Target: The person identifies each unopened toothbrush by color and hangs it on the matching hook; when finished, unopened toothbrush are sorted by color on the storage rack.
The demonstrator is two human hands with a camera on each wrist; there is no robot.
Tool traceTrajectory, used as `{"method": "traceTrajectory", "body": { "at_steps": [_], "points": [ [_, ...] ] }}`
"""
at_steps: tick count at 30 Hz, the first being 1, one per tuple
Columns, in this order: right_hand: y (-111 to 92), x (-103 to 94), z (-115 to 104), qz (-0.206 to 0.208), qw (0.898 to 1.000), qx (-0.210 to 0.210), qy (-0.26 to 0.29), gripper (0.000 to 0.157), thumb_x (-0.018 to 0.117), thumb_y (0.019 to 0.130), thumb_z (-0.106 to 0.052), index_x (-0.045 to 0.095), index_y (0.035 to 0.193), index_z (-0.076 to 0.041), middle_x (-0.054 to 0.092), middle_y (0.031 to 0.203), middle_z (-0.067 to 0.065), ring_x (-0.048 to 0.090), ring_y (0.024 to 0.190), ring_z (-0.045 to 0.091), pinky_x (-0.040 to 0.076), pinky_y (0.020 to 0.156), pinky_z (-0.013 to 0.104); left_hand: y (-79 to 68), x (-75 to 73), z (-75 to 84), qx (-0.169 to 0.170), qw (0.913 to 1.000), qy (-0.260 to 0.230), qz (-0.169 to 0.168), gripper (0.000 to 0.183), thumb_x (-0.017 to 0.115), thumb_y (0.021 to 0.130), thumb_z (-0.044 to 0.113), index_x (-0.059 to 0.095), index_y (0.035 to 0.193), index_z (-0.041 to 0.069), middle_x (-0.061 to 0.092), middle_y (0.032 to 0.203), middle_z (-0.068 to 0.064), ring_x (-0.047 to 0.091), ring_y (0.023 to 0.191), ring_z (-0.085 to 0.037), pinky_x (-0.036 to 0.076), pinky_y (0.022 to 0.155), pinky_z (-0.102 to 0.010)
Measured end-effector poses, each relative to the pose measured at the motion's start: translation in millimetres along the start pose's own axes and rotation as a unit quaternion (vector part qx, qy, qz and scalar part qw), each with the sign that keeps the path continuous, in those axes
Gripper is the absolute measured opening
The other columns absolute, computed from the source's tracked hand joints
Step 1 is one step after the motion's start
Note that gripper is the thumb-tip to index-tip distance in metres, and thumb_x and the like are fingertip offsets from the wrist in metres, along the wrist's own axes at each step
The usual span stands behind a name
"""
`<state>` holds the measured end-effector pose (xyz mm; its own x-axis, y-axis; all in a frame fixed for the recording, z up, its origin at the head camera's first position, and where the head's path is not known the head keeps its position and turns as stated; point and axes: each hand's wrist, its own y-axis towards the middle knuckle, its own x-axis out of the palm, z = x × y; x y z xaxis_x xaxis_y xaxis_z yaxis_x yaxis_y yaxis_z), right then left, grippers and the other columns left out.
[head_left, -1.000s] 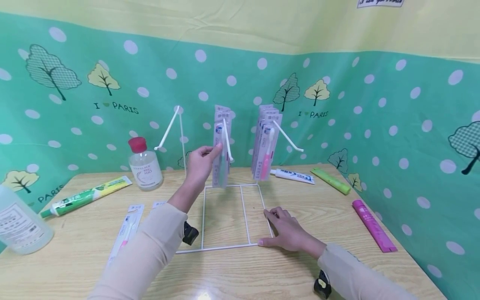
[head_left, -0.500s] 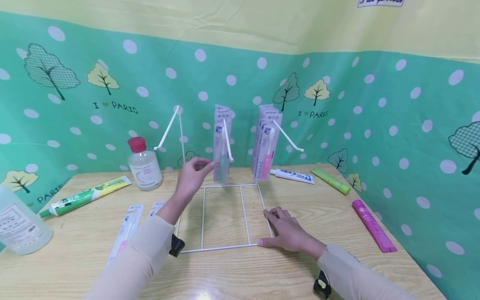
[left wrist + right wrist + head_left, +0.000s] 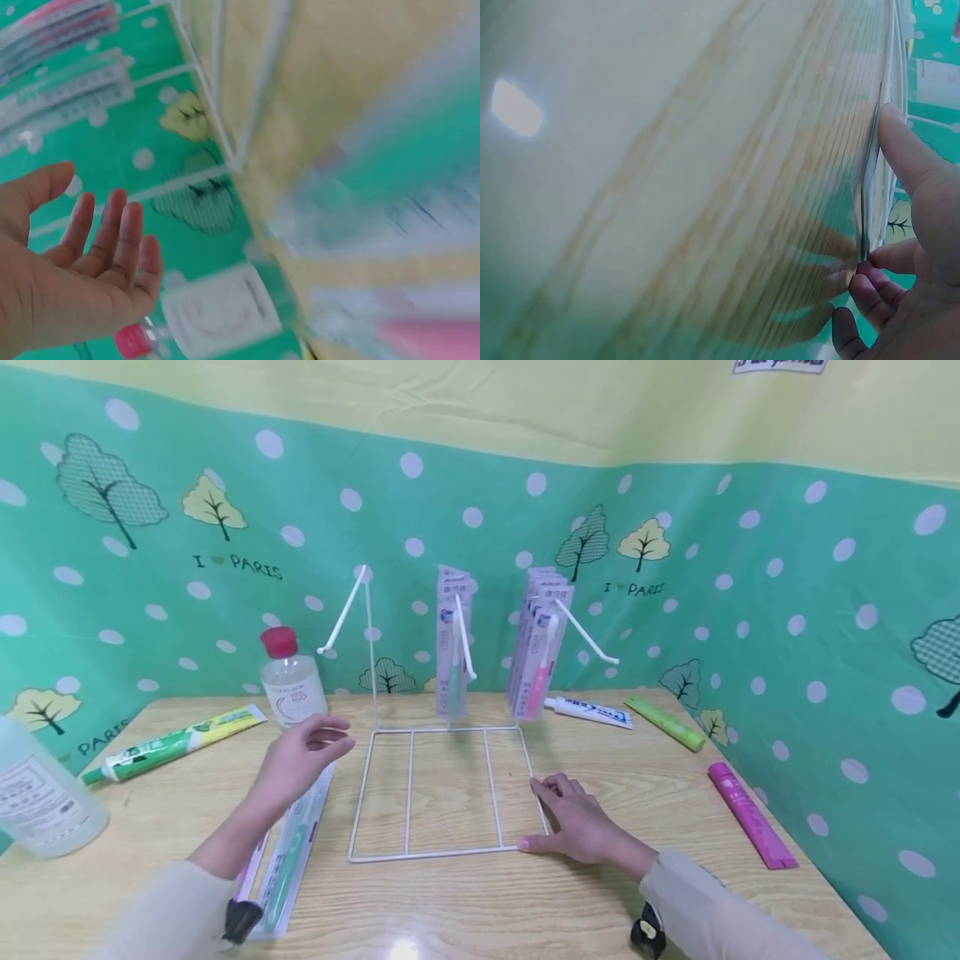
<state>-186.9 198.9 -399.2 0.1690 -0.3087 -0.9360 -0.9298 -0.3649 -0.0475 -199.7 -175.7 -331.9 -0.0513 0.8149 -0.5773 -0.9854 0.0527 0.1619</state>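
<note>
My left hand (image 3: 300,764), fingers loosely bent and holding nothing, hovers over two packaged toothbrushes lying on the table, a green one (image 3: 288,868) and a partly covered pink one (image 3: 247,870). The left wrist view shows its bare palm (image 3: 71,292). A white wire display rack (image 3: 409,793) stands in the middle. Its near right corner is gripped by my right hand (image 3: 573,822), thumb on the front wire and fingers at the side wire. Packaged toothbrushes hang from its middle hook (image 3: 453,660) and right hook (image 3: 540,652); the left hook (image 3: 343,610) is bare.
Behind the left hand stands a red-capped bottle (image 3: 292,685), near a green-yellow toothpaste tube (image 3: 180,743). A larger bottle (image 3: 45,797) is at the left edge. White (image 3: 588,712), lime (image 3: 663,723) and pink tubes (image 3: 750,814) lie right of the rack.
My left hand has let go of the toothbrush pack on the middle hook and moved left and down, over the packs on the table. The right hand stays at the rack's corner.
</note>
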Motion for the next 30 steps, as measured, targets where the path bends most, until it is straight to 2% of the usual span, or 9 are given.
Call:
{"method": "traceTrajectory", "body": {
  "at_steps": [4, 10, 12, 15, 18, 21, 25, 30],
  "points": [
    [0, 0.7, 0, 0.003, 1.0, 0.0, -0.002, 0.096, 0.063, 0.069, -0.063, 0.033, 0.141, -0.007, 0.036, 0.131, 0.009, 0.033, 0.12, 0.027, 0.032, 0.097, 0.047, -18.2, -20.4, -17.7, -0.022, 0.9988, 0.042, -0.006, 0.051, 0.054, 0.089, 0.04, 0.048, 0.124, 0.003, 0.057, 0.115, -0.02, 0.054, 0.106, -0.036, 0.047, 0.084, -0.048],
    [0, 1.1, 0, 0.004, 1.0, 0.001, -0.004, 0.096, 0.062, 0.069, -0.064, 0.033, 0.141, -0.008, 0.037, 0.13, 0.008, 0.034, 0.119, 0.025, 0.033, 0.096, 0.046, -40.5, -47.4, -49.2, -0.066, 0.9938, 0.085, -0.028, 0.07, 0.051, 0.085, 0.054, 0.041, 0.131, 0.002, 0.05, 0.122, -0.025, 0.048, 0.109, -0.042, 0.047, 0.079, -0.051],
    [0, 1.3, 0, 0.003, 1.0, 0.002, -0.004, 0.096, 0.062, 0.069, -0.065, 0.033, 0.141, -0.008, 0.037, 0.131, 0.008, 0.034, 0.12, 0.025, 0.033, 0.096, 0.046, -45.1, -55.0, -61.0, -0.084, 0.9903, 0.1, -0.048, 0.076, 0.051, 0.084, 0.057, 0.037, 0.132, 0.0, 0.047, 0.124, -0.029, 0.047, 0.109, -0.045, 0.048, 0.077, -0.051],
    [0, 0.9, 0, 0.002, 1.0, 0.002, -0.002, 0.096, 0.062, 0.069, -0.065, 0.033, 0.141, -0.008, 0.037, 0.132, 0.008, 0.033, 0.121, 0.026, 0.032, 0.097, 0.048, -49.2, -63.2, -76.5, -0.132, 0.9777, 0.136, -0.092, 0.086, 0.052, 0.082, 0.06, 0.032, 0.133, -0.006, 0.041, 0.125, -0.035, 0.043, 0.108, -0.051, 0.046, 0.076, -0.054],
    [-1, 0.6, 0, 0.003, 1.0, 0.003, 0.001, 0.096, 0.063, 0.068, -0.064, 0.033, 0.14, -0.008, 0.037, 0.131, 0.008, 0.035, 0.12, 0.026, 0.033, 0.097, 0.048, -51.2, -64.9, -87.2, -0.158, 0.9605, 0.187, -0.133, 0.093, 0.052, 0.079, 0.063, 0.033, 0.13, -0.012, 0.039, 0.122, -0.039, 0.039, 0.107, -0.055, 0.042, 0.078, -0.059],
    [-1, 0.7, -1, 0.006, 1.0, 0.006, 0.001, 0.096, 0.063, 0.068, -0.064, 0.034, 0.14, -0.009, 0.038, 0.13, 0.007, 0.036, 0.118, 0.024, 0.035, 0.097, 0.046, -52.1, -62.0, -92.7, -0.156, 0.95, 0.232, -0.139, 0.097, 0.051, 0.077, 0.067, 0.039, 0.124, -0.017, 0.041, 0.117, -0.042, 0.039, 0.105, -0.057, 0.04, 0.079, -0.061],
    [-1, 1.1, -1, 0.009, 1.0, 0.003, 0.005, 0.096, 0.063, 0.068, -0.064, 0.034, 0.14, -0.008, 0.038, 0.13, 0.006, 0.037, 0.117, 0.024, 0.036, 0.097, 0.046, -51.5, -58.5, -93.4, -0.159, 0.9466, 0.254, -0.118, 0.101, 0.053, 0.073, 0.07, 0.041, 0.121, -0.018, 0.043, 0.108, -0.041, 0.047, 0.093, -0.05, 0.043, 0.073, -0.057],
    [0, 2.0, -1, 0.007, 1.0, 0.003, 0.004, 0.095, 0.063, 0.069, -0.064, 0.034, 0.14, -0.008, 0.037, 0.13, 0.007, 0.037, 0.117, 0.025, 0.036, 0.096, 0.046, -52.2, -56.3, -92.1, -0.16, 0.9476, 0.256, -0.104, 0.099, 0.059, 0.071, 0.066, 0.041, 0.119, -0.018, 0.045, 0.1, -0.035, 0.051, 0.084, -0.039, 0.044, 0.069, -0.053]
  ]
}}
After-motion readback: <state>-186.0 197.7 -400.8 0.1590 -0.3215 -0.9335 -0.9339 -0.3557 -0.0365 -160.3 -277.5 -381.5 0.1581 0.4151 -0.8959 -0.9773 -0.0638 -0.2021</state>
